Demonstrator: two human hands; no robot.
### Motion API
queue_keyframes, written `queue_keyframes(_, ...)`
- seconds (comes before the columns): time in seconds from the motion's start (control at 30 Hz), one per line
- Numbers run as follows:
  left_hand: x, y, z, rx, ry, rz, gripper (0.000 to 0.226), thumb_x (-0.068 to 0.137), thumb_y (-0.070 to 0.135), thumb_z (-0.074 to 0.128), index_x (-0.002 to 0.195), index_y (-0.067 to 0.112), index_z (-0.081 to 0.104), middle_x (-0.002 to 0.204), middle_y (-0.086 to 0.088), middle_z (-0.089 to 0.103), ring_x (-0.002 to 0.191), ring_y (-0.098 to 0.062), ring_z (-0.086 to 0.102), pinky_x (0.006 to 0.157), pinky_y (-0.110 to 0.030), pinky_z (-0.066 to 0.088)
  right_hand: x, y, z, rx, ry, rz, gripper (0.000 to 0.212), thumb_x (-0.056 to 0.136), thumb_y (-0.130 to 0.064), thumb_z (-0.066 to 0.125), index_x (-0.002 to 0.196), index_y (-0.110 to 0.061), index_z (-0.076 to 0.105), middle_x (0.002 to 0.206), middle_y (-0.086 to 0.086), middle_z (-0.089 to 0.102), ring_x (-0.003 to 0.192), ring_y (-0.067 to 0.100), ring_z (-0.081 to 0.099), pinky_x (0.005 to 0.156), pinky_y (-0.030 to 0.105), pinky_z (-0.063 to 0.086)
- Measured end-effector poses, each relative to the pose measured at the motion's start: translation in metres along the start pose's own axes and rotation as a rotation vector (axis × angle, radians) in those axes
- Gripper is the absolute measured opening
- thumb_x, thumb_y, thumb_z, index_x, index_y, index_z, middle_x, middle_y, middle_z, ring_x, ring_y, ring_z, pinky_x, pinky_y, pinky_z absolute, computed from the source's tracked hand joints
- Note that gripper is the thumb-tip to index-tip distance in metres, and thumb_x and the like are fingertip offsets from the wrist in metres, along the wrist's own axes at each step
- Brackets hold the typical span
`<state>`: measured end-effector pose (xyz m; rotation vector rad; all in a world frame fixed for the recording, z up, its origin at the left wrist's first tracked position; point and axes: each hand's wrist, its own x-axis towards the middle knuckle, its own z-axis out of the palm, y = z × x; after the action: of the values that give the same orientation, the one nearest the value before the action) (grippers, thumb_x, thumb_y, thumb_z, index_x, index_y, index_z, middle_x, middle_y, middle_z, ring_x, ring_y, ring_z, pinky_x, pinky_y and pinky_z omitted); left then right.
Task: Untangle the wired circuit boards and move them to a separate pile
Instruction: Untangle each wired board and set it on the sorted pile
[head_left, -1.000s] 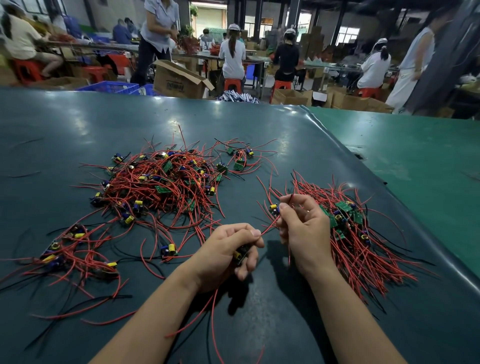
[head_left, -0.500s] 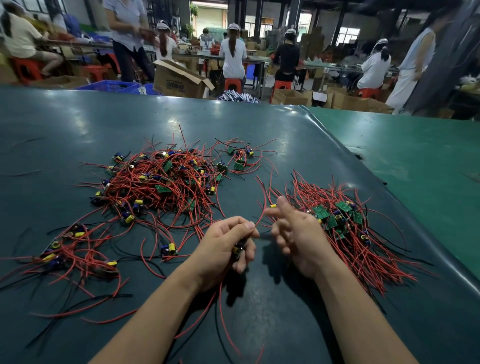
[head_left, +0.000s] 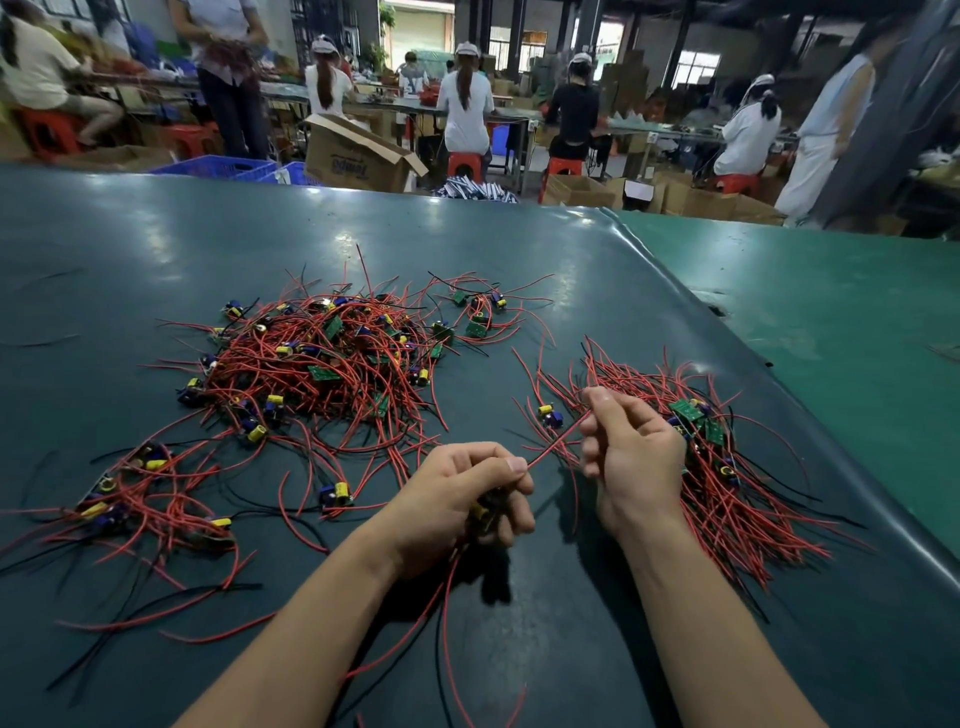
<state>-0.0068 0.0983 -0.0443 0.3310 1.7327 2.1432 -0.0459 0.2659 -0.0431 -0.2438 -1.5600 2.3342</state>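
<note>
Head view, red wire (head_left: 553, 446) between fingers (head_left: 514, 464)

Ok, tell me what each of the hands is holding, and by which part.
Left hand grips a board in its curled fingers, mostly hidden. Right hand pinches that board's red wire, stretched between the hands, further along.

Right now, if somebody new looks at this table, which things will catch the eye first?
First, the big tangled heap of red-wired green circuit boards at the centre-left of the dark green table. Next, the left hand and right hand in front, stretching one thin red wire between them. Behind the right hand lies the tidier sorted pile of red-wired boards.
</note>
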Motion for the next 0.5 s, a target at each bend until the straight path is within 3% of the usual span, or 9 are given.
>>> queue_keyframes(0.1,0.002,-0.001,-0.002,-0.068,0.098,0.070,0.019,0.081,0.027,0.063,0.072,0.013,0.072,0.071,-0.010,0.066,0.061,-0.021,0.050,0.058,-0.027,0.039,-0.003,0.000,0.000,-0.083,-0.093,0.035,0.017,0.097,-0.026,0.059,0.087,-0.012,0.059,0.052,-0.003,0.056,0.036,0.009,0.045,0.033,0.015,0.031)
queue_keyframes(0.17,0.005,-0.002,-0.004,-0.140,0.181,0.090,0.020,0.076,0.029,0.067,0.075,0.011,0.075,0.073,-0.012,0.064,0.060,-0.021,0.052,0.060,-0.028,0.042,-0.011,0.001,0.003,-0.250,-0.342,0.154,0.035,0.087,-0.049,0.061,0.076,-0.016,0.065,0.051,-0.003,0.055,0.036,0.010,0.046,0.032,0.015,0.029)
queue_keyframes(0.23,0.008,-0.003,-0.006,-0.213,0.243,0.111,0.019,0.075,0.025,0.068,0.076,0.008,0.075,0.068,-0.013,0.065,0.052,-0.020,0.057,0.053,-0.024,0.049,-0.023,0.002,0.008,-0.385,-0.618,0.283,0.041,0.075,-0.061,0.065,0.069,-0.020,0.069,0.055,-0.001,0.057,0.037,0.011,0.050,0.031,0.015,0.031)
queue_keyframes(0.3,0.009,-0.004,-0.008,-0.191,0.291,0.131,0.020,0.072,0.024,0.070,0.077,0.005,0.075,0.068,-0.013,0.067,0.056,-0.018,0.062,0.054,-0.024,0.053,-0.030,0.003,0.010,-0.415,-0.775,0.299,0.035,0.074,-0.055,0.070,0.074,-0.020,0.071,0.057,0.001,0.059,0.039,0.011,0.054,0.031,0.017,0.035)
queue_keyframes(0.4,0.008,-0.006,-0.009,-0.118,0.306,0.135,0.025,0.069,0.026,0.073,0.079,0.003,0.076,0.076,-0.015,0.070,0.070,-0.021,0.063,0.063,-0.027,0.053,-0.031,-0.001,0.008,-0.365,-0.836,0.308,0.019,0.082,-0.038,0.069,0.077,-0.022,0.075,0.058,0.003,0.062,0.041,0.011,0.056,0.031,0.017,0.036)
queue_keyframes(0.5,0.008,-0.007,-0.009,-0.072,0.316,0.135,0.038,0.066,0.035,0.076,0.086,0.002,0.077,0.064,-0.010,0.060,0.062,-0.021,0.051,0.056,-0.029,0.042,-0.031,-0.006,0.005,-0.416,-0.895,0.333,0.022,0.080,-0.039,0.071,0.074,-0.018,0.071,0.060,0.007,0.064,0.040,0.012,0.055,0.033,0.017,0.037)
